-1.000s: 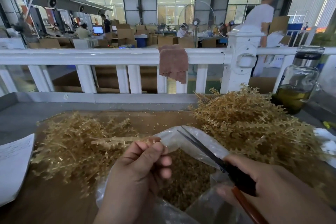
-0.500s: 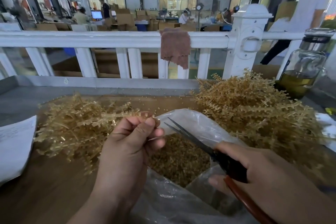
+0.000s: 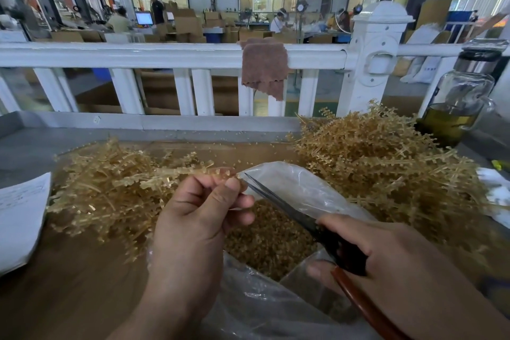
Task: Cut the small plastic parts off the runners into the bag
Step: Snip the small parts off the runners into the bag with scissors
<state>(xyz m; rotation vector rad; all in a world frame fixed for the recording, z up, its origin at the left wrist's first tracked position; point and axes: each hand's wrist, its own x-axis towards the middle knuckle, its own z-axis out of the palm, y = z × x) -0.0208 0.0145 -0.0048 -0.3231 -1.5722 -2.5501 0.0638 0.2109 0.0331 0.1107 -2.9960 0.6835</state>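
Note:
My left hand [image 3: 201,215] pinches a tan plastic runner [image 3: 187,172] over the mouth of a clear plastic bag [image 3: 298,190]. The runner sticks out to the left, its tip with small parts just above my fingertips. My right hand [image 3: 400,265] grips dark scissors [image 3: 292,210] with a reddish handle. Their blades point up-left and the tip sits right beside the runner's end. The blades look nearly together. Inside the bag lies a heap of cut small parts [image 3: 270,237].
A pile of tan runners [image 3: 110,188] lies left of the bag, a bigger pile [image 3: 386,163] right. White paper [image 3: 19,215] sits at the left edge, a glass jar [image 3: 458,107] at the far right. A white railing [image 3: 165,55] with a brown cloth [image 3: 263,69] bounds the table's back.
The scissors' tip has moved up to the runner's end. My left hand has kept its pinch on the runner. The view has tilted down a little.

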